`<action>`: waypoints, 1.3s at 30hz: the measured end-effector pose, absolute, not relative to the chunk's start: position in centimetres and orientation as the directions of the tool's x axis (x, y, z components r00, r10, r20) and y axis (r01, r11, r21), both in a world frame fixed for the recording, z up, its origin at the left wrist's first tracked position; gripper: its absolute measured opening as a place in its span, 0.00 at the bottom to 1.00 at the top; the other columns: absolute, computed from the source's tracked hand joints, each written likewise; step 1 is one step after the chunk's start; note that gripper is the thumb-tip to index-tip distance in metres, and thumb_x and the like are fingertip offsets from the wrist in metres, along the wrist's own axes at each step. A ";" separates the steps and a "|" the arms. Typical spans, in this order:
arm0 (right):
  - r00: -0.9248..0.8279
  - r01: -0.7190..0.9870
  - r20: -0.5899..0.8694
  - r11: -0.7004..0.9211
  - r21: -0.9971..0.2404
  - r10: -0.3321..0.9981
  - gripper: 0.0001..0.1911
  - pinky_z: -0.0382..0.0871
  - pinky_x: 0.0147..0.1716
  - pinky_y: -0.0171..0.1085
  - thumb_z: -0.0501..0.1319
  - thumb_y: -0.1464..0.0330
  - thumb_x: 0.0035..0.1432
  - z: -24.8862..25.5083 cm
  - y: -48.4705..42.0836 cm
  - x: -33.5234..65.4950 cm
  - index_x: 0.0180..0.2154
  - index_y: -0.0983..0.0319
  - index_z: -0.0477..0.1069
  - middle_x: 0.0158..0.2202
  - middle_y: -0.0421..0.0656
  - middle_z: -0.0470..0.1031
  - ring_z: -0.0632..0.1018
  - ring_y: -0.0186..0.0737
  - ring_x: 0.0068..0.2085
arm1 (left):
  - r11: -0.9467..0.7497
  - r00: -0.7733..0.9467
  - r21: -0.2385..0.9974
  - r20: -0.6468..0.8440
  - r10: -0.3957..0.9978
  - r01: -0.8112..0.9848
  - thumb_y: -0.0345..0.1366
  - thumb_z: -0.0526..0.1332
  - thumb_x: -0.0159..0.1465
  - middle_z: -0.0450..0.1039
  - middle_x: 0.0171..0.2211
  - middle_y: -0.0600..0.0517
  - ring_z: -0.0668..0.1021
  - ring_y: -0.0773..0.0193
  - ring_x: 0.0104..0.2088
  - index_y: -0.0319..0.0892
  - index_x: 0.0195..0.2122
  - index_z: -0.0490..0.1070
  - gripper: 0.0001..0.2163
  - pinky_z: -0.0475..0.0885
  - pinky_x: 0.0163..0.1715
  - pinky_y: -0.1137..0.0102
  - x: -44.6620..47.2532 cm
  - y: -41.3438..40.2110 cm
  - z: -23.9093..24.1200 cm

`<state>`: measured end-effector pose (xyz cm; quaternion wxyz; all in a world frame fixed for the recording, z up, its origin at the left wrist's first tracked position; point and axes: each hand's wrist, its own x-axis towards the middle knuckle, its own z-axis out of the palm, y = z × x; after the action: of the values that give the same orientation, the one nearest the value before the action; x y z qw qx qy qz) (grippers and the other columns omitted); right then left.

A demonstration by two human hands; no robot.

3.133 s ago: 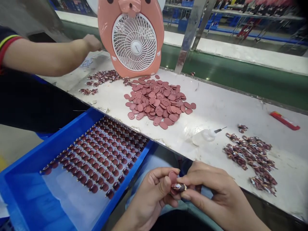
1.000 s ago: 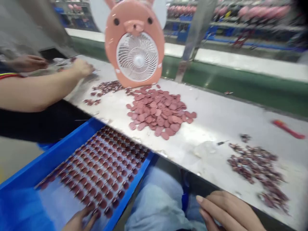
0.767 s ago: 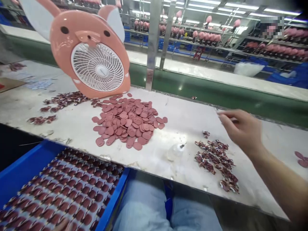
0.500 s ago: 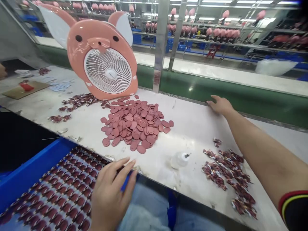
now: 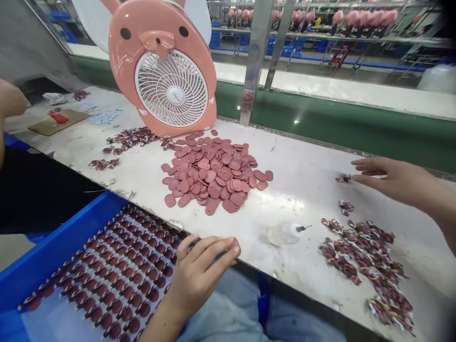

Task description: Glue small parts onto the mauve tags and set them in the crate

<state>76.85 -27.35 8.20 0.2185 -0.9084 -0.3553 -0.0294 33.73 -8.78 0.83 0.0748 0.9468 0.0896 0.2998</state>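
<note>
My left hand [image 5: 201, 266] lies with its fingers stretched out over the near corner of the blue tray [image 5: 64, 237], fingertips at the table's front edge. Rows of small dark-red pieces [image 5: 124, 270] fill the tray. My right hand [image 5: 392, 178] hovers flat and open over the table's right side. Its fingertips are beside a stray dark-red trim piece [image 5: 344, 178]. A heap of pink oval discs [image 5: 213, 171] lies mid-table, and a heap of dark-red patterned pieces [image 5: 363, 256] sits below my right hand.
A small clear glue bottle [image 5: 285, 233] lies on its side between the heaps. A pink animal-faced fan [image 5: 167, 71] stands at the back. Behind it are a metal post [image 5: 252, 61] and a green conveyor [image 5: 338, 123]. A co-worker's hand [image 5: 10, 97] and dark clothing [image 5: 35, 190] are at the left.
My right hand drew back from the table's far edge to beside the stray piece. My left hand slid from the tray's rim toward the table's front edge. The view shifted slightly.
</note>
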 end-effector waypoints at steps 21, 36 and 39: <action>0.190 0.428 0.141 0.047 -0.903 0.972 0.10 0.72 0.32 0.31 0.58 0.74 0.64 6.2 -27.7 47.6 0.38 0.56 0.77 0.31 0.40 0.74 0.77 0.33 0.33 | 0.638 0.771 0.753 -0.499 0.395 0.160 0.54 0.70 0.52 0.79 0.24 0.51 0.78 0.68 0.26 0.41 0.31 0.81 0.19 0.70 0.24 0.78 32.0 -16.5 3.0; 0.714 0.614 0.368 -0.281 -0.737 0.595 0.10 0.69 0.28 0.34 0.62 0.59 0.62 4.7 -28.1 49.5 0.35 0.58 0.70 0.28 0.38 0.72 0.73 0.36 0.28 | 0.919 0.902 0.380 -0.426 0.071 0.107 0.51 0.74 0.46 0.80 0.28 0.51 0.78 0.71 0.25 0.44 0.33 0.81 0.19 0.65 0.16 0.82 30.8 -18.3 -1.4; 0.761 0.626 0.397 -0.417 -0.659 0.513 0.31 0.68 0.38 0.44 0.68 0.53 0.54 3.3 -27.1 51.3 0.53 0.61 0.65 0.41 0.47 0.72 0.73 0.47 0.38 | 0.925 0.875 0.376 -0.430 0.223 -0.051 0.51 0.73 0.49 0.81 0.31 0.55 0.79 0.75 0.27 0.48 0.36 0.81 0.17 0.66 0.17 0.85 31.0 -17.9 -1.0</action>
<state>51.34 -27.10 3.33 0.4201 -0.8389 -0.3395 -0.0669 30.98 -17.85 -0.97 0.9514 0.1796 0.2394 0.0718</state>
